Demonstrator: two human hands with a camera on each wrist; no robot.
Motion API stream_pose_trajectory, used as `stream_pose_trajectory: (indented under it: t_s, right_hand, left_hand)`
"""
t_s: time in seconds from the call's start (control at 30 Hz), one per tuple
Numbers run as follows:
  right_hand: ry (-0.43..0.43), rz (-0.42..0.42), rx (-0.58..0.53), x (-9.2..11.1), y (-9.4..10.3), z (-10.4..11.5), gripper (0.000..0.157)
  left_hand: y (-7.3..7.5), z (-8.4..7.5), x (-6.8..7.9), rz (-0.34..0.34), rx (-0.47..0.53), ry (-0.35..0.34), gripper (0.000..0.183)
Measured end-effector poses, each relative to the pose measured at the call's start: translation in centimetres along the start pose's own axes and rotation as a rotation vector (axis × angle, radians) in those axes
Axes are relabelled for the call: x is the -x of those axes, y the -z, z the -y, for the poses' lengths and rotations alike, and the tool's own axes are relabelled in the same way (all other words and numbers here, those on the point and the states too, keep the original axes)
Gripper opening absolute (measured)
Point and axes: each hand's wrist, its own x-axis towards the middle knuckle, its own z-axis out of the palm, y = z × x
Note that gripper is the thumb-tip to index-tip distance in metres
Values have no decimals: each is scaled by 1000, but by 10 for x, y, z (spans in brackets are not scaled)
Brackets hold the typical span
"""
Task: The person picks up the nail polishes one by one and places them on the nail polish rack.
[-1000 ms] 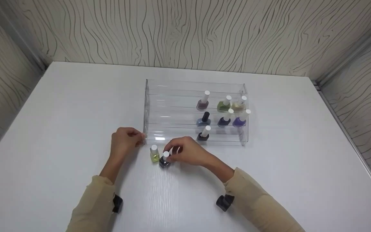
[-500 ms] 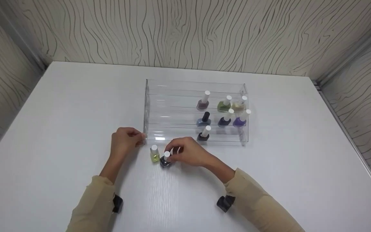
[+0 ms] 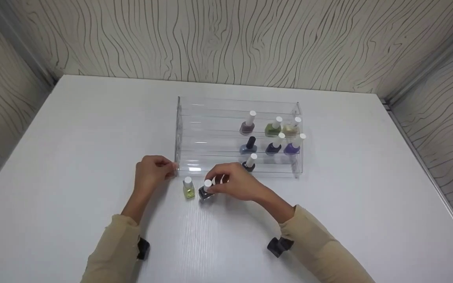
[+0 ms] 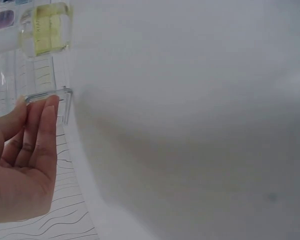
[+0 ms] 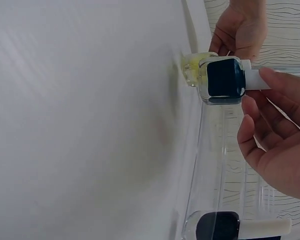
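Note:
My right hand (image 3: 234, 181) pinches the white cap of a dark teal nail polish bottle (image 5: 225, 78) between thumb and fingers. In the head view that bottle is just in front of the clear tiered rack (image 3: 178, 129), cap up. A yellow nail polish bottle (image 3: 188, 192) with a white cap stands close to its left. At the rack's front left corner, my left hand (image 3: 151, 173) grips the edge of the side panel; the left wrist view shows the fingertips (image 4: 51, 102) on this clear edge.
Several nail polish bottles stand at the rack's right, among them a mauve (image 3: 247, 127), a green (image 3: 273, 129), a light blue with black cap (image 3: 249, 148) and a purple one (image 3: 291, 148). A dark bottle (image 3: 249, 166) on the front tier is partly behind my right hand.
My right hand has moved the dark teal bottle a little right and toward the rack, widening the gap to the yellow bottle. The left hand keeps its grip on the rack's corner.

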Motion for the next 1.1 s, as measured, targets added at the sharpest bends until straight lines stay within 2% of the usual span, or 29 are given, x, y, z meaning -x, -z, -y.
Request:
stream_pose_trajectory:
  t_s: [0.5,0.93,1.1]
  right_hand:
    - [8,-74,29,10,36,25,16]
    - [12,-175,40,22,68,30,15]
    - [-33,-213,26,27,80,30,17]
  left_hand:
    - [-1,0,-1,4,-24,19,10]
    - [-1,2,-1,10,-19,25,11]
    - [-1,1,-1,12,-20,33,11]
